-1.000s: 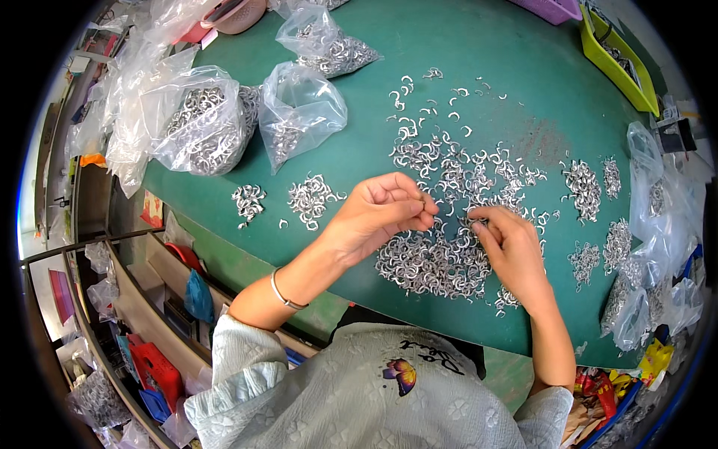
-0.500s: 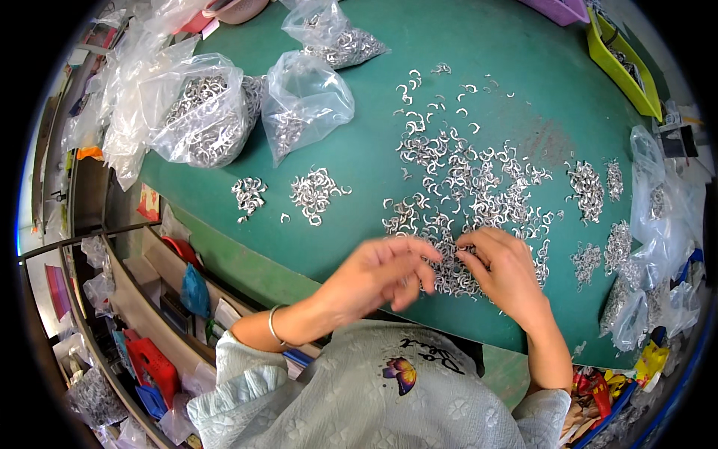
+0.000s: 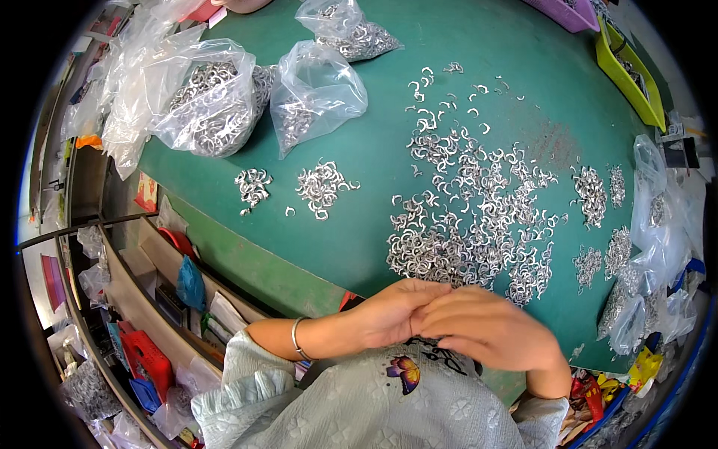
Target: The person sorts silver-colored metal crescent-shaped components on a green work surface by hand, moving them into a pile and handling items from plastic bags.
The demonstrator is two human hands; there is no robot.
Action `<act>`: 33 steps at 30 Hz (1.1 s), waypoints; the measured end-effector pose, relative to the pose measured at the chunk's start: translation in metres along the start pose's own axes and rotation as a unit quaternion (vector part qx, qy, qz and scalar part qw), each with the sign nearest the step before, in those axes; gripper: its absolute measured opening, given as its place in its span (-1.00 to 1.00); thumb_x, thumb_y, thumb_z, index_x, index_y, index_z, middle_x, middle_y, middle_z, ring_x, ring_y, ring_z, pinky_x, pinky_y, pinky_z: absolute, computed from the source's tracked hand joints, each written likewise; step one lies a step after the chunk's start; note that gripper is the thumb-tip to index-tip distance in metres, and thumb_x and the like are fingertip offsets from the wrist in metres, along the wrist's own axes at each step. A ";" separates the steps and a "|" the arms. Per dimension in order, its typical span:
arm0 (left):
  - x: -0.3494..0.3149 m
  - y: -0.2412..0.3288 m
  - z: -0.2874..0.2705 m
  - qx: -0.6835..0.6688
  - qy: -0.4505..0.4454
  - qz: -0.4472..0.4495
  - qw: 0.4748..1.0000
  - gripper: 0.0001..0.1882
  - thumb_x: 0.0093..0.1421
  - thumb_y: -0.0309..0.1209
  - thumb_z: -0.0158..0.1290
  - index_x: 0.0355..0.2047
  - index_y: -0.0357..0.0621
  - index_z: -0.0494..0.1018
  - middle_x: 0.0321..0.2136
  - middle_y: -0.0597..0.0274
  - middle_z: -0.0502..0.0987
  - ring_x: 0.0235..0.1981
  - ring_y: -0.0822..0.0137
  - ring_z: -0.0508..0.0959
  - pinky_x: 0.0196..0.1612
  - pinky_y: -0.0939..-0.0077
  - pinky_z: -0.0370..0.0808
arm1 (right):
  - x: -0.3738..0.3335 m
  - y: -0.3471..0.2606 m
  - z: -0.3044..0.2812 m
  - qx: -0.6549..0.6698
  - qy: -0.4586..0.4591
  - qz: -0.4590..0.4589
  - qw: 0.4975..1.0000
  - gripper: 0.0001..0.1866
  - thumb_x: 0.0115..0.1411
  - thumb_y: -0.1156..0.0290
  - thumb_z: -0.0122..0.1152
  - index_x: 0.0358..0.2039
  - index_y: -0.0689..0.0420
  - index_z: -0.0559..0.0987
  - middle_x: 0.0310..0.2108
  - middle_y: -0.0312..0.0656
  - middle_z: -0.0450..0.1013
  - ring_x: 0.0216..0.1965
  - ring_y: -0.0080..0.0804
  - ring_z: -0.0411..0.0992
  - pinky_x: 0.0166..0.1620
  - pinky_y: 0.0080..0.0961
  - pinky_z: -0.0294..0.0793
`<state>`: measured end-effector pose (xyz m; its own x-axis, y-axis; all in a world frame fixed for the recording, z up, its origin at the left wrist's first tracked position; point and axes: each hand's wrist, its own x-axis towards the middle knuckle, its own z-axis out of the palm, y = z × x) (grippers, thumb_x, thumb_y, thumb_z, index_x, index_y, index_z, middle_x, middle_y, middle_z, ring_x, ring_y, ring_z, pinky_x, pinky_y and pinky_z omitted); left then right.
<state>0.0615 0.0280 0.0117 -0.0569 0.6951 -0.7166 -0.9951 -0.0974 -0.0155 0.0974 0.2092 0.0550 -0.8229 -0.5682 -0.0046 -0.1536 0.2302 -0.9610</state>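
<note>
Fingers first: the right hand (image 3: 490, 322) lies across the left hand (image 3: 385, 314), its fingers loosely extended, the left's partly hidden; whether a piece is pinched between, I can't tell! Just beyond, the main heap of curved metal pieces (image 3: 449, 251) spreads over the green table (image 3: 359, 247). Danger here: parting palms could spill any hidden piece off the near edge, and a careless forearm sweep might mix the two small piles (image 3: 323, 188) at left.

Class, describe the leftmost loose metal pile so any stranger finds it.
Start at the green table. On its left, below the clear bags in the picture, lies the leftmost loose pile of silvery curved pieces, smaller than the neighbouring pile to its right.
</note>
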 end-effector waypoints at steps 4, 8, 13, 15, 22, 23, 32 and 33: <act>0.007 -0.004 -0.032 0.034 -0.178 0.090 0.979 -0.73 0.36 -0.37 -0.10 -0.06 -0.29 0.42 -0.35 0.24 0.50 -0.46 0.46 0.46 -0.42 0.59 0.41 | 0.007 0.015 -0.022 0.126 0.065 0.106 0.984 -0.86 0.01 0.56 0.28 -0.36 0.17 0.59 -0.39 -0.22 0.50 -0.24 -0.17 0.45 -0.15 -0.33 0.44; -0.001 0.007 -0.018 0.352 -0.033 0.345 0.869 -0.79 0.34 -0.43 -0.08 -0.14 -0.27 0.48 -0.45 0.28 0.47 -0.49 0.49 0.41 -0.45 0.59 0.34 | 0.024 0.041 -0.012 -0.193 0.265 0.127 0.936 -0.89 0.00 0.54 0.30 -0.41 0.18 0.57 -0.43 -0.21 0.45 -0.31 -0.19 0.40 -0.21 -0.30 0.37; -0.002 0.039 -0.014 0.648 0.151 0.498 0.556 -0.87 0.15 -0.56 0.08 -0.26 -0.20 0.52 -0.52 0.15 0.42 -0.59 0.30 0.42 -0.52 0.40 0.33 | 0.032 0.055 -0.004 -0.339 0.226 0.133 0.903 -0.86 -0.02 0.49 0.32 -0.42 0.17 0.55 -0.42 -0.21 0.35 -0.29 -0.24 0.30 -0.19 -0.35 0.22; 0.011 0.044 -0.016 0.678 0.167 0.520 0.492 -0.90 0.12 -0.53 0.11 -0.32 -0.17 0.51 -0.49 0.15 0.46 -0.59 0.12 0.45 -0.53 0.28 0.37 | 0.035 0.050 -0.004 -0.371 0.209 0.141 0.894 -0.88 -0.02 0.50 0.31 -0.43 0.16 0.54 -0.44 -0.21 0.34 -0.30 -0.24 0.29 -0.21 -0.34 0.20; 0.020 0.057 -0.010 0.752 0.159 0.476 0.427 -0.89 0.09 -0.47 0.14 -0.34 -0.17 0.51 -0.45 0.14 0.49 -0.49 -0.01 0.50 -0.48 0.17 0.41 | 0.034 0.049 -0.007 -0.332 0.213 0.141 0.908 -0.89 -0.02 0.58 0.27 -0.49 0.18 0.49 -0.44 -0.17 0.35 -0.31 -0.20 0.30 -0.22 -0.32 0.23; 0.019 0.059 -0.008 0.759 0.157 0.469 0.423 -0.89 0.09 -0.46 0.14 -0.34 -0.17 0.51 -0.45 0.14 0.49 -0.49 -0.02 0.51 -0.47 0.16 0.41 | 0.032 0.050 -0.009 -0.312 0.229 0.137 0.912 -0.89 -0.02 0.60 0.26 -0.49 0.19 0.48 -0.44 -0.16 0.36 -0.31 -0.19 0.32 -0.23 -0.33 0.25; 0.022 0.062 -0.008 0.782 0.161 0.443 0.408 -0.90 0.11 -0.46 0.12 -0.35 -0.18 0.49 -0.45 0.12 0.50 -0.48 -0.04 0.51 -0.46 0.14 0.42 | 0.014 0.048 -0.014 -0.108 0.309 0.193 0.925 -0.83 0.07 0.67 0.21 -0.29 0.26 0.54 -0.50 -0.18 0.45 -0.56 -0.52 0.34 -0.48 -0.56 0.32; 0.023 0.061 -0.009 0.780 0.162 0.447 0.408 -0.90 0.11 -0.46 0.12 -0.35 -0.19 0.49 -0.45 0.12 0.50 -0.48 -0.04 0.51 -0.46 0.14 0.42 | 0.013 0.051 -0.012 -0.103 0.315 0.178 0.926 -0.82 0.07 0.67 0.21 -0.27 0.25 0.56 -0.50 -0.19 0.46 -0.57 -0.54 0.32 -0.50 -0.58 0.31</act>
<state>0.0000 0.0319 -0.0117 -0.6907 0.7230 -0.0095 0.5551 0.5386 0.6338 0.0722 0.2234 0.0089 -0.9874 0.1326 -0.0861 0.1415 0.4978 -0.8557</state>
